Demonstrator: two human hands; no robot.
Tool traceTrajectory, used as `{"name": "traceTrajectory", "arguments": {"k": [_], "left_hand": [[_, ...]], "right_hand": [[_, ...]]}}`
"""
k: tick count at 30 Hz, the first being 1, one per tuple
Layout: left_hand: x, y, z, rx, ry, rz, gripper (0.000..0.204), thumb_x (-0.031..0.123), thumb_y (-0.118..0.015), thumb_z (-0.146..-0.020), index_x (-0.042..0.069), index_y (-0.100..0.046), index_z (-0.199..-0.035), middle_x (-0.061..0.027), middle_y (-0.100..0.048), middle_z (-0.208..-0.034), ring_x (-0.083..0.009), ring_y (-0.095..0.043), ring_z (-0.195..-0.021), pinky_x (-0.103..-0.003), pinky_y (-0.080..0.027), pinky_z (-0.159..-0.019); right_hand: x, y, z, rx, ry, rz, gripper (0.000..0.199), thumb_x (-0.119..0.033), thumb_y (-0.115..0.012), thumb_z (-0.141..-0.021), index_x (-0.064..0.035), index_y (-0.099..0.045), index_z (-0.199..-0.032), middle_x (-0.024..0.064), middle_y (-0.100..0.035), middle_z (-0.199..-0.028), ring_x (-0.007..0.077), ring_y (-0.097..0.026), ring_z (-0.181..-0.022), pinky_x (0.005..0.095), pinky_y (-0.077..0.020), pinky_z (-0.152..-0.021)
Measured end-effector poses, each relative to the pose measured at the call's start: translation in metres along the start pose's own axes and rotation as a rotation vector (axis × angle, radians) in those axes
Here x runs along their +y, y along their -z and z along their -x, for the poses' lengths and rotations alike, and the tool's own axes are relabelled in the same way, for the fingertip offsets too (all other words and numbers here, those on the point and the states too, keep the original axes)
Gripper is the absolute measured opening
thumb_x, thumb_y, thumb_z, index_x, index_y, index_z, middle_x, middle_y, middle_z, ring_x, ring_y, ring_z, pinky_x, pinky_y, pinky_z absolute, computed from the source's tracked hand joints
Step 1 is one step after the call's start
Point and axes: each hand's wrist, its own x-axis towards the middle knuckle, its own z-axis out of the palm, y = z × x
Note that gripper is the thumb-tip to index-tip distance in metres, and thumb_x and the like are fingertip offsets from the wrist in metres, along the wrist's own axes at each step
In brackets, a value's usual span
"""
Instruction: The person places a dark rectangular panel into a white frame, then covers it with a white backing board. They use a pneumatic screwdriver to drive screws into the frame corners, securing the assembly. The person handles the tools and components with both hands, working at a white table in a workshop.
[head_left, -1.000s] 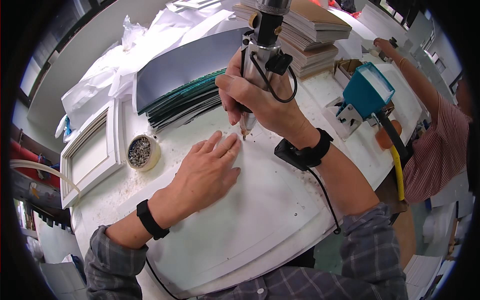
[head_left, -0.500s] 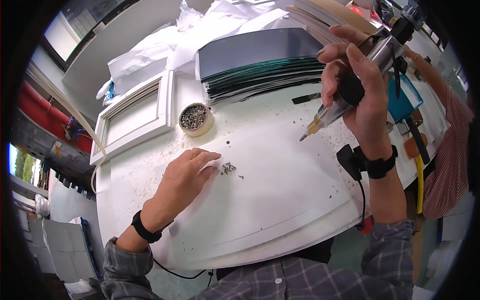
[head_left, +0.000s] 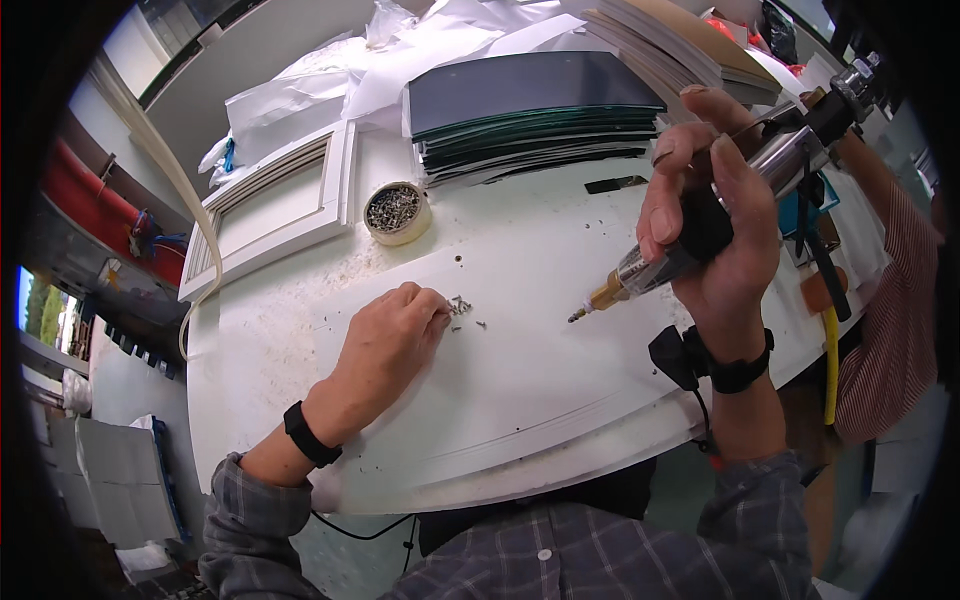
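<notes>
My left hand (head_left: 392,335) rests low over the white worktop, its fingers closed in a pinch at the edge of a small pile of screws (head_left: 460,304). Whatever sits between those fingertips is too small and hidden to make out. A single loose screw (head_left: 482,324) lies just right of the pile. Held in my right hand (head_left: 725,225) is a power screwdriver (head_left: 607,292) with a metal body and brass-coloured nose. Its bit points down and left, above the sheet, apart from the screws. Behind the pile stands a round tub (head_left: 398,235) full of screws.
A white frame (head_left: 270,240) lies at the left of the worktop (head_left: 560,390). Dark glass panes (head_left: 535,95) are stacked at the back, with white wrapping (head_left: 310,95) behind. At right are a co-worker's striped sleeve (head_left: 885,340) and a yellow hose (head_left: 831,365).
My left hand has moved slightly right and up to the pile, and its fingers have closed together. The screwdriver in my right hand has come down and left, its bit nearer the pile.
</notes>
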Motion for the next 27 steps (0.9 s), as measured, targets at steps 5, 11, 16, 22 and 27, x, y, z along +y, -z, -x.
{"name": "traceTrajectory", "arguments": {"k": [5,11,16,22,27], "left_hand": [[0.008,0.017,0.031,0.051,0.246,0.386,0.009,0.000,-0.070,-0.093,0.002,-0.063,-0.099,-0.0071,-0.070,-0.090,-0.0175,-0.068,-0.079,-0.029,-0.056,-0.076],[0.027,0.033,0.125,0.213,0.605,1.036,0.011,0.003,-0.068,-0.099,0.005,-0.060,-0.106,-0.0059,-0.071,-0.098,-0.0121,-0.067,-0.086,-0.029,-0.056,-0.082],[0.043,0.033,0.174,0.332,0.701,1.293,0.015,0.008,-0.071,-0.099,0.006,-0.059,-0.107,-0.0077,-0.072,-0.104,-0.0137,-0.069,-0.092,-0.031,-0.059,-0.083],[0.045,0.031,0.195,0.343,0.743,1.500,0.020,0.006,-0.069,-0.100,0.004,-0.058,-0.117,-0.0086,-0.070,-0.107,-0.0160,-0.069,-0.100,-0.033,-0.061,-0.090],[0.042,0.033,0.201,0.335,0.748,1.585,0.022,0.007,-0.070,-0.100,0.004,-0.058,-0.118,-0.0075,-0.069,-0.107,-0.0153,-0.068,-0.101,-0.032,-0.060,-0.091]], "right_hand": [[-0.005,-0.013,0.015,0.016,-0.006,-0.140,0.043,-0.026,-0.044,-0.110,0.0032,-0.043,-0.141,0.0071,-0.059,-0.098,0.0076,-0.056,-0.063,0.0235,-0.0536,-0.049],[0.010,-0.081,0.046,-0.050,-0.080,-0.454,0.041,-0.026,-0.040,-0.112,0.0002,-0.044,-0.143,0.0072,-0.059,-0.097,0.0087,-0.053,-0.059,0.0267,-0.0527,-0.047],[0.023,-0.130,0.061,-0.107,-0.121,-0.584,0.039,-0.025,-0.039,-0.112,-0.0009,-0.043,-0.143,0.0089,-0.060,-0.098,0.0109,-0.054,-0.059,0.0304,-0.0550,-0.048],[0.026,-0.167,0.067,-0.093,-0.165,-0.560,0.039,-0.025,-0.040,-0.112,-0.0014,-0.042,-0.143,0.0085,-0.059,-0.098,0.0102,-0.055,-0.061,0.0298,-0.0556,-0.049],[0.027,-0.182,0.069,-0.114,-0.164,-0.538,0.039,-0.025,-0.040,-0.112,-0.0012,-0.042,-0.143,0.0080,-0.059,-0.098,0.0102,-0.054,-0.061,0.0298,-0.0560,-0.049]]}}
